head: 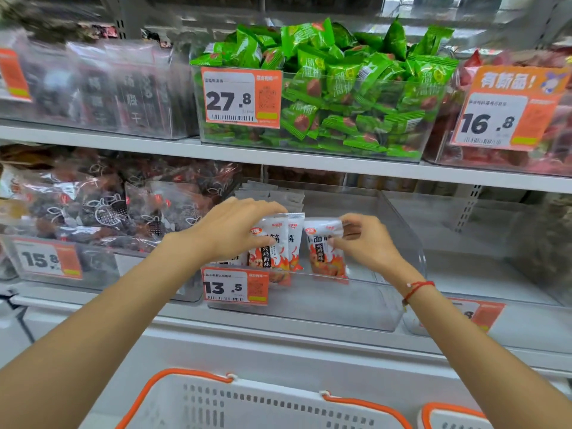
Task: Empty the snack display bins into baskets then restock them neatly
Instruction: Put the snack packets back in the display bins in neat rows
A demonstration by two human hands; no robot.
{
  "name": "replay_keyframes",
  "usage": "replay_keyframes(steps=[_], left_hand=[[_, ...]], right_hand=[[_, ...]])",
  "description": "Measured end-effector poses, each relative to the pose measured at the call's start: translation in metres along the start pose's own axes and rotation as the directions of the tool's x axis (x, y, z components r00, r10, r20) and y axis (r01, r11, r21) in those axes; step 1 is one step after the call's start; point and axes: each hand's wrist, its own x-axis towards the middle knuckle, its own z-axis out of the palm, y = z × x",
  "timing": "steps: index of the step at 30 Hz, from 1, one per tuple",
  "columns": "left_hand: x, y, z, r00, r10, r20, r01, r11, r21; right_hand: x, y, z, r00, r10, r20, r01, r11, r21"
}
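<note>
Both hands work inside the clear bin (399, 243) tagged 13.5, which sits on the shelf directly ahead of them; it is mostly bare to the right of the right hand. The white basket (247, 404) with orange handles waits below both forearms, and a 2nd basket's corner (448, 418) shows under the right arm.

The left hand (235, 227) grasps a standing row of white-and-orange snack packets (278, 243) from above, fingers curled over their tops. The right hand (368, 243) pinches 1 more packet (325, 246) just beside that row.

The risk, as I judge it: the slick upright packets could topple sideways into the bare space once the left hand lets go.

How many packets stand behind the left hand is hidden. The neighbouring bins are blurred, and what the baskets hold is cut off.
</note>
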Motion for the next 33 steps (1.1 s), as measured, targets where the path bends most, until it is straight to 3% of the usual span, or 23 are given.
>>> replay_keyframes(steps=[3,5,7,10,17,21,26,28,30,32,33], left_hand=[[0.008,0.005,0.013,0.987,0.002,0.158,-0.034,0.979,0.200],[0.011,0.005,0.022,0.985,-0.006,0.171,-0.048,0.951,0.305],[0.008,0.002,0.024,0.997,0.047,0.062,-0.065,0.937,0.342],[-0.006,-0.006,0.031,0.981,0.105,-0.161,-0.070,0.975,0.210],[-0.020,-0.013,0.052,0.934,0.076,-0.348,-0.003,0.979,0.205],[-0.010,-0.011,0.052,0.929,0.024,-0.370,0.039,0.986,0.160],[0.000,-0.018,0.047,0.953,0.019,-0.304,0.005,0.997,0.078],[-0.008,-0.019,0.046,0.895,-0.034,-0.444,0.017,0.999,-0.043],[-0.018,-0.017,0.040,0.839,-0.178,-0.514,0.045,0.964,-0.260],[-0.024,-0.013,0.033,0.888,-0.221,-0.402,0.048,0.916,-0.399],[-0.025,-0.012,0.031,0.926,-0.183,-0.330,0.045,0.922,-0.384]], right_hand=[[-0.003,-0.005,-0.011,0.995,-0.048,-0.087,0.053,0.997,0.058],[-0.008,-0.009,-0.013,0.996,-0.031,-0.082,0.041,0.991,0.130],[-0.013,-0.009,-0.014,0.990,-0.071,-0.120,0.089,0.985,0.147],[-0.022,-0.008,-0.016,0.957,-0.171,-0.235,0.209,0.966,0.150],[-0.047,-0.035,-0.016,0.876,-0.207,-0.435,0.377,0.857,0.352],[-0.064,-0.039,-0.009,0.897,-0.251,-0.364,0.404,0.801,0.442],[-0.042,-0.037,0.010,0.952,-0.258,-0.164,0.304,0.846,0.438],[-0.035,-0.034,0.025,0.963,-0.256,-0.085,0.268,0.874,0.405],[-0.031,-0.032,0.039,0.970,-0.241,0.003,0.221,0.896,0.384],[-0.029,-0.033,0.049,0.969,-0.236,0.074,0.200,0.923,0.328],[-0.028,-0.035,0.052,0.968,-0.232,0.098,0.196,0.939,0.284]])
